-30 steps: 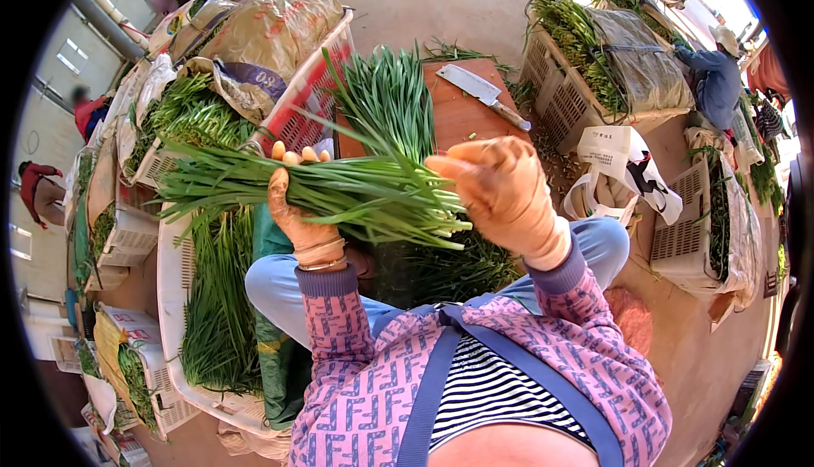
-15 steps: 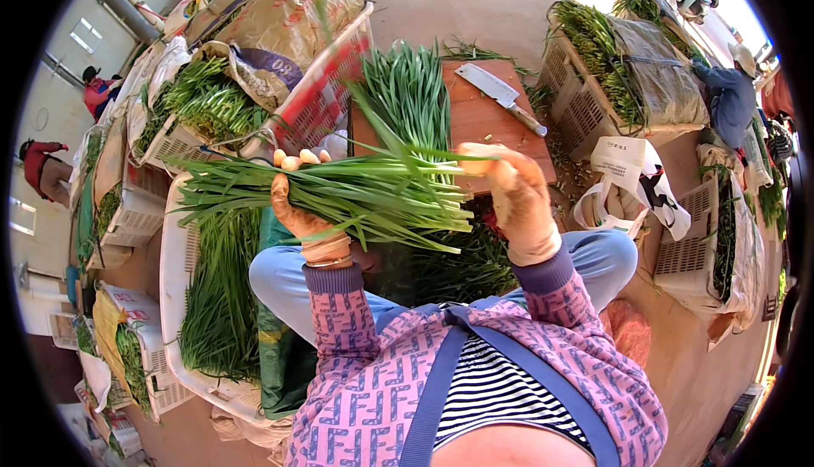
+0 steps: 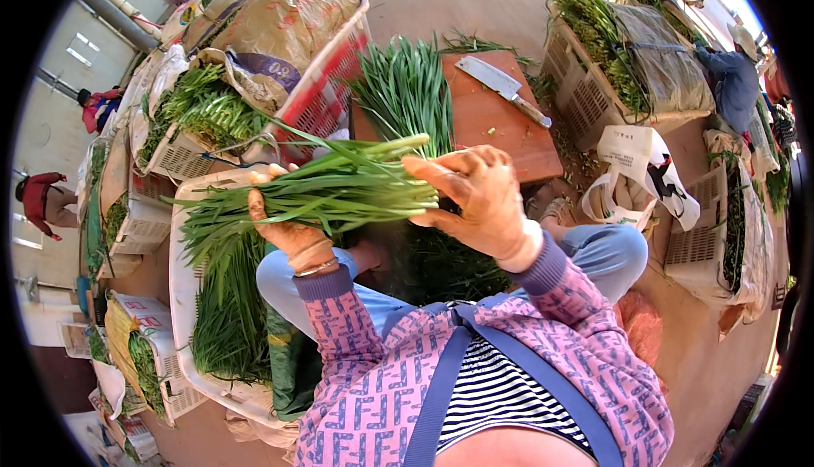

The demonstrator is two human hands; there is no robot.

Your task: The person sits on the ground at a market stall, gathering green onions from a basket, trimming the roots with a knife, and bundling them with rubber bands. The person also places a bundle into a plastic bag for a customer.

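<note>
A bunch of garlic chives (image 3: pixel 339 187) lies crosswise in front of me, leaf tips to the left and pale stem ends to the right. My left hand (image 3: pixel 292 234) is closed round it from below, with the fingertips showing on the far side. Cupped over the stem ends, my right hand (image 3: pixel 479 191) has its fingers above and its thumb below them. Beyond, another pile of chives (image 3: pixel 407 86) rests on a reddish-brown board (image 3: pixel 500 149). A cleaver (image 3: pixel 500 86) lies on that board, its handle toward the right.
A white crate (image 3: pixel 182 297) of chives stands by my left knee. More loose greens (image 3: pixel 449 264) lie between my legs. A red-and-white crate (image 3: pixel 331 77) is at far left, a loaded crate (image 3: pixel 585 86) at far right, and a white bag (image 3: pixel 627 170) nearby. Other people work farther off.
My right hand has moved left from a pinch beside the bunch to cup its stem ends. Those ends now look more even and gathered. My left hand keeps its grip.
</note>
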